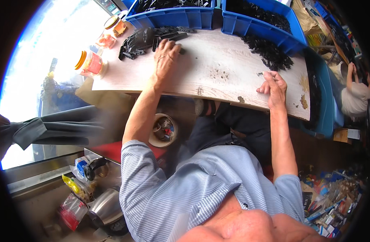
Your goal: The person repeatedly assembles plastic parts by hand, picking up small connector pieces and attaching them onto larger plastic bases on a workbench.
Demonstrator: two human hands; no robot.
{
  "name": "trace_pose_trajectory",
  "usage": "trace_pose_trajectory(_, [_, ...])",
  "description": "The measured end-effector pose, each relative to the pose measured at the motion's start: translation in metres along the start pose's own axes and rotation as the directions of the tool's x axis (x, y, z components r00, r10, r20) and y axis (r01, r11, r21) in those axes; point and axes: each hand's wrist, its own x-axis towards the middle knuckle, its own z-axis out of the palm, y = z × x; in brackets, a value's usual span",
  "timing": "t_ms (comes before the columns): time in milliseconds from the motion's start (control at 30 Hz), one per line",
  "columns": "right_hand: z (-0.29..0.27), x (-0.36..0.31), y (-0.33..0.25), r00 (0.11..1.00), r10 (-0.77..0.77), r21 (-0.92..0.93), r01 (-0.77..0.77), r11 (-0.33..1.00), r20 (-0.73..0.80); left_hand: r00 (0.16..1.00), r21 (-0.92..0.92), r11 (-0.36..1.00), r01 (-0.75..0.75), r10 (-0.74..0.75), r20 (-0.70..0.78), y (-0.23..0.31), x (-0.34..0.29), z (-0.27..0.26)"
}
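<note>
At the left of the table, my left hand (166, 60) reaches to the edge of a pile of long black plastic parts (138, 42). Its fingers curl down over one of these dark parts, which shows at the side of the hand; the fingertips are partly hidden. My right hand (274, 88) is raised near the table's right front edge. Its thumb and forefinger pinch a small black plastic piece (260, 74), and the other fingers are folded in. Beyond it lies a heap of small black pieces (269, 52) on the wooden table (217, 72).
Two blue bins (173, 18) (253, 30) of black parts stand at the table's back. Jars with orange lids (89, 64) line the left edge. A waste bucket (164, 130) is under the table. Another person (354, 97) sits at far right. Litter (334, 197) covers the lower right.
</note>
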Motion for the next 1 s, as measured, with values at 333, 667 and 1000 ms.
trace_pose_trajectory(333, [-0.001, 0.001, 0.003, 1.0, -0.012, 0.009, 0.011, 1.0, 0.01, 0.979, -0.223, 0.956, 0.19, -0.167, 0.119, 0.074, 0.008, 0.011])
trace_pose_trajectory(667, [0.011, -0.004, 0.004, 0.999, -0.011, 0.213, 0.001, 0.977, 0.044, 0.952, -0.534, 0.795, 0.287, -0.297, 0.068, 0.151, -0.006, 0.003])
trace_pose_trajectory(1000, [0.02, -0.01, 0.001, 1.0, -0.006, 0.201, 0.004, 0.979, 0.01, 0.964, -0.707, 0.657, 0.263, -0.215, 0.159, 0.194, 0.0, -0.003])
